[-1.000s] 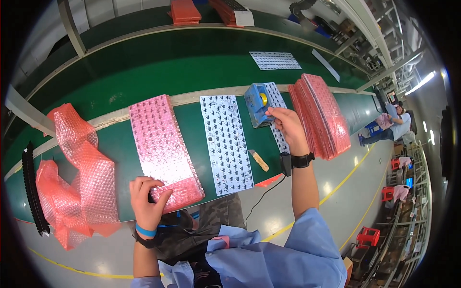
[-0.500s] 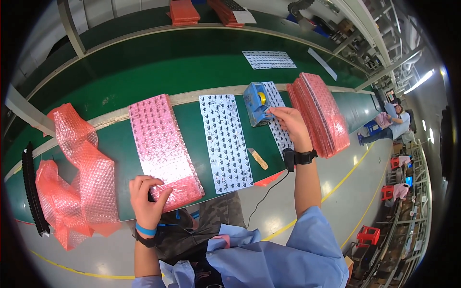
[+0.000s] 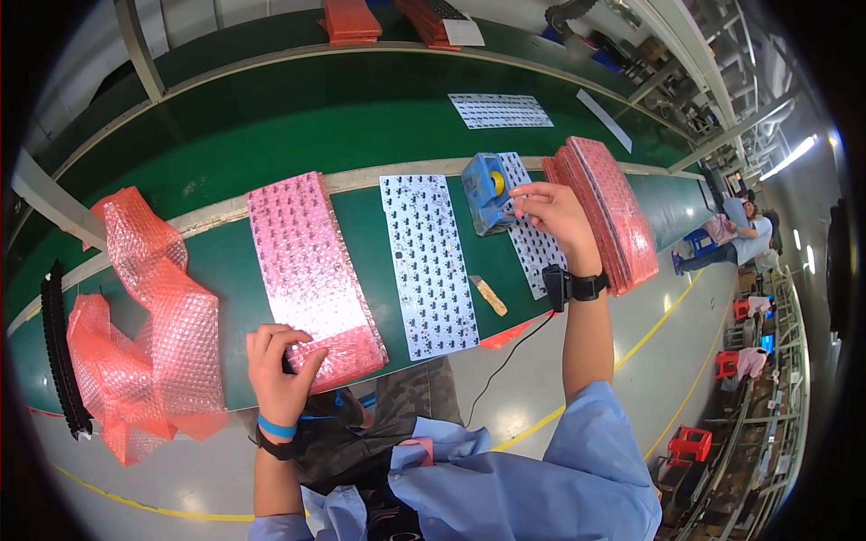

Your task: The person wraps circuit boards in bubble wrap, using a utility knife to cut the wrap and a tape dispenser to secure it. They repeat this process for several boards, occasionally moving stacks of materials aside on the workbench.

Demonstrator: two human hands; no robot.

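Note:
My left hand grips the near left edge of a pink bubble-wrap package, its thumb on top and fingers curled over. Dark keyboard-like circuit board parts show through the wrap. My right hand is raised just right of a blue tape dispenser with a yellow roll core. Its thumb and forefinger are drawn together; whatever is between them is too small to make out. A white circuit board with black switches lies between the package and the dispenser. Another such board lies partly under the right hand.
Loose pink bubble wrap lies at left beside a black strip. A wooden-handled blade sits near the front edge. Wrapped packages are stacked at right. Another board lies on the far green belt. A person is far right.
My right hand has moved slightly right, away from the tape dispenser's front edge. My left hand stays on the package. The view has shifted a little.

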